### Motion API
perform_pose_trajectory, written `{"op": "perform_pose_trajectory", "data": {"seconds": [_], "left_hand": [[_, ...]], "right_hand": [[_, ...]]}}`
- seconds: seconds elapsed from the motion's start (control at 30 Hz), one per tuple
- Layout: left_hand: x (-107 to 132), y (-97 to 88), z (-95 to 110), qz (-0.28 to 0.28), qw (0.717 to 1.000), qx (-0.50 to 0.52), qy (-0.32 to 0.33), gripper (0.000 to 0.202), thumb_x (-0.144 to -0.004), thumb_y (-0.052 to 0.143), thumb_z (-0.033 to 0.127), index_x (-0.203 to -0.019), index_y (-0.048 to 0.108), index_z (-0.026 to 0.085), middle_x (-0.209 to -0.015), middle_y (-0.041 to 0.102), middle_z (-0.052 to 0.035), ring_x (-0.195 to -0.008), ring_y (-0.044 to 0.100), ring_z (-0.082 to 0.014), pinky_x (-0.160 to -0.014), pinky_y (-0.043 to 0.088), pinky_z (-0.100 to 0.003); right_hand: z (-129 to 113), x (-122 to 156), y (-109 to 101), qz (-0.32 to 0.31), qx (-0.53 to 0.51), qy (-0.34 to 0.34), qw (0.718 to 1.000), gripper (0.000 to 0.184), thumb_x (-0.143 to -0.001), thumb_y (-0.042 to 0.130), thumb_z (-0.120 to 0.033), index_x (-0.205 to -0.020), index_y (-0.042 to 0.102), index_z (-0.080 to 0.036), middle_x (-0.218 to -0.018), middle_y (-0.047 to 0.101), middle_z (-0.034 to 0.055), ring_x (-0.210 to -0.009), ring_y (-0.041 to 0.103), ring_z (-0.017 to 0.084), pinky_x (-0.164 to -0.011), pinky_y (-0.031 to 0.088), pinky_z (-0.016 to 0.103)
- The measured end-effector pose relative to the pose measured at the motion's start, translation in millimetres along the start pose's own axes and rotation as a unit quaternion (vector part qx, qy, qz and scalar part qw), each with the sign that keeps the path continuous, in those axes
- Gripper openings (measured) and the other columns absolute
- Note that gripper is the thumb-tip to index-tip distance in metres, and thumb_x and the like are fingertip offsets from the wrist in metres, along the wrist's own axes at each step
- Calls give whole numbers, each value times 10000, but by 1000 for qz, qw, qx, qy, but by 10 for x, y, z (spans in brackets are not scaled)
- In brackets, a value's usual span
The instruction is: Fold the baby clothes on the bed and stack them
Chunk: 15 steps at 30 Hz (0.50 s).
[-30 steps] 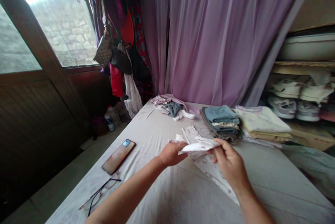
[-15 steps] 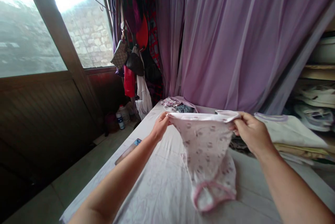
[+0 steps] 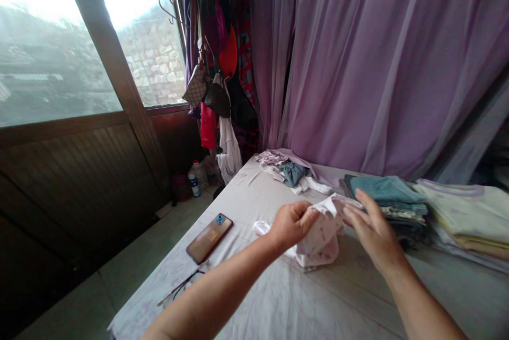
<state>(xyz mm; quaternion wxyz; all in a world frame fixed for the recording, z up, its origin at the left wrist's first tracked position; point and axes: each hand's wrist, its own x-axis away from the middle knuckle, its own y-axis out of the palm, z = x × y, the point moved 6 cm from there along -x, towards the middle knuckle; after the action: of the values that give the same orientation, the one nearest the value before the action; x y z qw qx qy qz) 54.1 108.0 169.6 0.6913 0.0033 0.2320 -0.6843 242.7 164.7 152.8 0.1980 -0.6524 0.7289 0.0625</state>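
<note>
White printed garment point(image 3: 318, 244), bunched, over cloth-covered surface point(image 3: 274, 305) — likely light, limp, soft. Left hand point(image 3: 292, 224) pinches upper edge between fingers; right hand point(image 3: 374, 231) touches edge, fingers part-spread, grip unclear. Advised hold: opposite corners.

In front of the white garment point(image 3: 318, 247), the bedsheet point(image 3: 310, 308) lies open between the two forearms. The left hand point(image 3: 294, 223) and right hand point(image 3: 371, 231) block its sides. Left of the garment, beyond the left forearm, a bare strip reaches the phone point(image 3: 209, 237). Behind it lies a loose clothes pile point(image 3: 292, 173); behind and right, a folded blue stack point(image 3: 385, 190) and cream stack point(image 3: 469, 212) bar passage.
</note>
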Motion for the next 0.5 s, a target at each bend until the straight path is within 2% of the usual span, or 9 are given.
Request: {"op": "perform_pose_trajectory", "data": {"seconds": [0.07, 0.1, 0.17, 0.2, 0.3, 0.37, 0.43, 0.5], "left_hand": [[18, 166, -173, -13, 999, -14, -33, 408, -876, 504, 508, -668, 551, 161, -583, 411, 51, -570, 372, -79, -505, 293, -185], [14, 220, -223, -14, 999, -10, -45, 395, -865, 529, 509, -686, 567, 159, -590, 429, 51, -575, 383, -80, -508, 302, -183], [-3, 281, -262, -13, 998, 17, -65, 387, -836, 580, 530, -746, 601, 154, -619, 485, 41, -596, 424, -86, -524, 334, -181], [-10, 297, -257, -15, 997, 38, -71, 397, -821, 602, 546, -779, 613, 151, -640, 516, 32, -609, 448, -90, -537, 352, -182], [6, 312, -187, -41, 993, 97, -57, 464, -803, 601, 607, -808, 619, 143, -683, 553, 10, -628, 476, -97, -570, 389, -192], [63, 302, -151, -65, 991, 111, -39, 504, -830, 542, 639, -843, 623, 141, -714, 558, 0, -633, 478, -99, -586, 401, -200], [147, 284, -174, -81, 992, 90, -30, 514, -829, 547, 635, -959, 625, 144, -777, 584, -10, -662, 501, -110, -606, 414, -208], [244, 281, -252, -99, 994, 32, -28, 536, -770, 652, 591, -1089, 608, 163, -864, 622, -19, -733, 549, -135, -643, 427, -216]], "right_hand": [[-59, 245, 91, -84, 50, -65, 993, 556, -751, 639, -524, -1213, 613, -216, -1418, 506, 130, -1208, 565, 289, -793, 573, 313], [-80, 352, 144, -131, 58, -73, 987, 537, -763, 630, -530, -1193, 633, -208, -1380, 545, 134, -1176, 589, 285, -795, 573, 312], [-98, 504, 236, -204, 58, -56, 976, 550, -766, 638, -530, -1197, 637, -189, -1232, 649, 136, -1046, 658, 267, -778, 577, 311], [-103, 541, 262, -216, 52, -43, 974, 573, -759, 650, -528, -1214, 626, -181, -1160, 684, 129, -991, 677, 259, -775, 578, 313], [-128, 521, 261, -171, 47, -26, 984, 544, -724, 680, -528, -1141, 655, -180, -1013, 727, 95, -924, 688, 258, -770, 576, 318], [-135, 454, 224, -131, 49, -12, 990, 462, -724, 668, -538, -1021, 688, -184, -871, 731, 66, -815, 689, 248, -685, 576, 306], [-165, 379, 156, -102, 49, -1, 994, 403, -724, 657, -548, -897, 694, -186, -731, 704, 41, -677, 664, 224, -573, 551, 282], [-255, 311, 35, -60, 44, -5, 997, 378, -722, 652, -554, -826, 679, -191, -682, 684, 31, -609, 638, 203, -525, 523, 268]]}}
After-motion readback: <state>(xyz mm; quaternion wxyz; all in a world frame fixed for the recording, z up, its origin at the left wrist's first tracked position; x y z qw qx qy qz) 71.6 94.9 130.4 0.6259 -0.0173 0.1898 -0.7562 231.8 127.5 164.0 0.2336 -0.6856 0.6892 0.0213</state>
